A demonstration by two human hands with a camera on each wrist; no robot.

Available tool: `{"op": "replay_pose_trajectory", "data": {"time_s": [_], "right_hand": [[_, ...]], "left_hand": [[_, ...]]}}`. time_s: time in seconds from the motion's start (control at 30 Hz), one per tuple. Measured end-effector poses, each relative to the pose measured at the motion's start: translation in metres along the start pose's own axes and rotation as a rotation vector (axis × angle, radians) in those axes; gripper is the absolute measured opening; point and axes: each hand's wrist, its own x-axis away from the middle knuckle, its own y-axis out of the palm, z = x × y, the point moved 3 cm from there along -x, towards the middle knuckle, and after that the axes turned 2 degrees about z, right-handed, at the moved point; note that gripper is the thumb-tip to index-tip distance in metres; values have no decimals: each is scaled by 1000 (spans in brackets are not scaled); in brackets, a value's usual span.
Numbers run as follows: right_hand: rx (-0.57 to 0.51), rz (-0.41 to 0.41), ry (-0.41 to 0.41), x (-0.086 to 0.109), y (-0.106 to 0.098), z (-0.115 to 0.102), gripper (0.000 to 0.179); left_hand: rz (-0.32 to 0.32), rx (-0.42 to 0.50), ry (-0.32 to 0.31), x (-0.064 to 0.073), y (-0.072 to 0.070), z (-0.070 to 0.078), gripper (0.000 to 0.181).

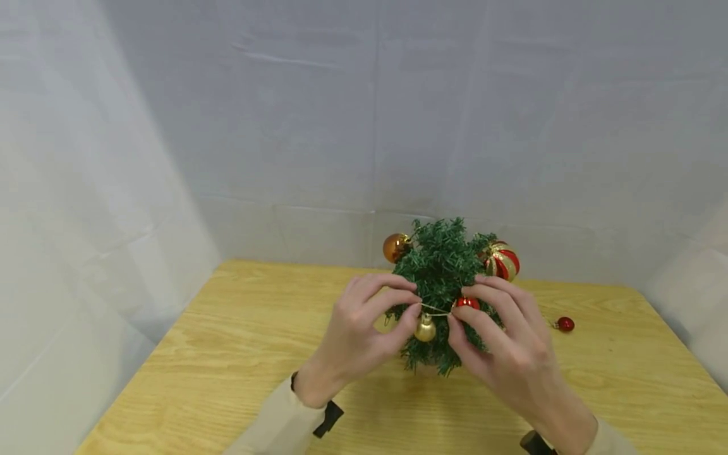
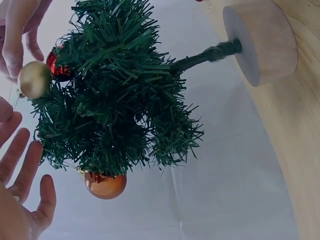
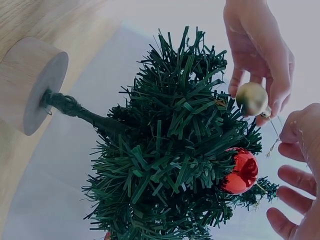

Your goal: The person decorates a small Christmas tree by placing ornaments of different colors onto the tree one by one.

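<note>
A small artificial Christmas tree [image 1: 440, 259] with green bristly branches stands on the table, on a round wooden base [image 2: 270, 42]. In front of it, a shiny gold bauble [image 1: 425, 328] hangs from a thin gold string [image 1: 435, 314] stretched between both hands. My left hand [image 1: 366, 319] pinches one end of that string between thumb and fingers. The other end is pinched by my right hand [image 1: 514, 338], its fingertips close to a red bauble [image 3: 241, 171] among the branches. The gold bauble also shows near the treetop in the right wrist view.
An orange bauble [image 1: 395, 248] hangs on the tree's left, and a red-and-gold striped bauble [image 1: 502, 260] on its right. One small dark red bauble [image 1: 565, 324] lies on the wooden table [image 1: 239, 354] at right. Pale sheeting [image 1: 318, 126] rises behind and beside the table.
</note>
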Motion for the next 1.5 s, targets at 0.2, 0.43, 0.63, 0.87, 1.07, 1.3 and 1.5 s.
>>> {"op": "replay_pose_trajectory", "data": {"time_s": [0.2,0.43,0.63,0.87,1.07,1.3,1.5], "right_hand": [[8,6,37,-1,3,1,35],[13,23,76,-2,4,3,34],[35,8,114,-3,6,4,36],[83,-17,140,-3,7,6,37],[86,-79,195,-4,7,8,34],[124,-217,213,-4,9,9,11],[69,-242,244,-3,10,8,4]], "left_hand": [[3,-19,-45,-3,2,0,10],[-7,-47,-108,-5,5,-1,9],[4,-68,-148,-8,8,-1,8],[-23,-104,-198,-10,14,0,7],[-30,-100,-257,-12,15,1,7],[-39,-60,-375,-12,17,1,6],[-111,-70,-415,-11,18,1,2]]}}
